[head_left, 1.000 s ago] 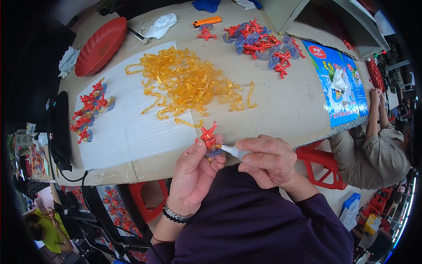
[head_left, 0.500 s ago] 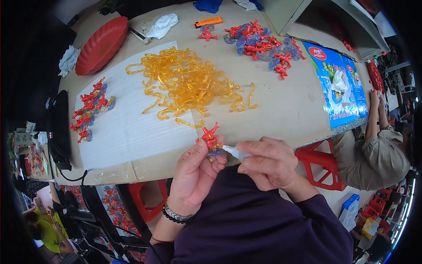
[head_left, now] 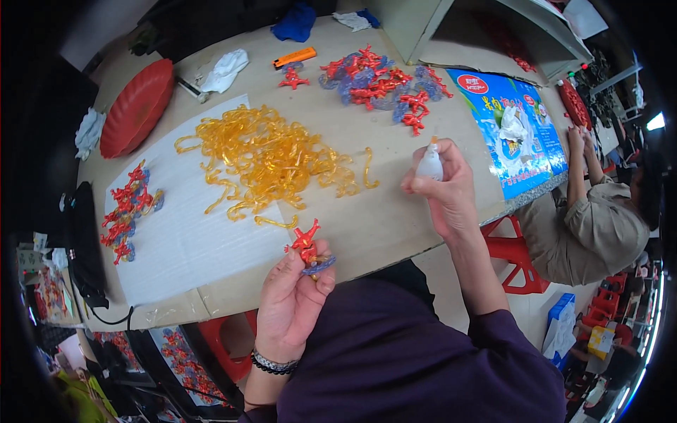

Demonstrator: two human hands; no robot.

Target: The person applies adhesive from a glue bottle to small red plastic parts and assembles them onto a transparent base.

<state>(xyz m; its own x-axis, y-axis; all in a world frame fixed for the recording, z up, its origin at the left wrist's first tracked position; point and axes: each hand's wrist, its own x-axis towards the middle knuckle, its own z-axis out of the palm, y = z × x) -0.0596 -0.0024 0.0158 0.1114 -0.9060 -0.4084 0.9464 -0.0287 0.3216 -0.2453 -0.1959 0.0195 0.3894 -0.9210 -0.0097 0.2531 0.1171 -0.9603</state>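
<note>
Red figure: a small red plastic figure (head_left: 307,243) on a bluish base, pinched at the near worktop edge, over the person's lap.
Left hand: the left hand (head_left: 290,303) is closed round the figure's base, fingers curled, holding it upright.
Right hand: the right hand (head_left: 446,190) is wrapped round a small white squeeze bottle (head_left: 429,163), nozzle up.
Change: a second ago bottle tip and figure met at the worktop edge; now the right hand has swung up and away to the right, well apart from the figure. I'd judge the dab is done.
Worktop: the worktop (head_left: 395,211) carries a heap of orange curved pieces (head_left: 271,158) on a white sheet (head_left: 180,240).
Further off: red figures at left (head_left: 127,211) and at the far side (head_left: 377,81), a red tray (head_left: 136,107).
Neighbour: another person (head_left: 599,211) sits at right.
</note>
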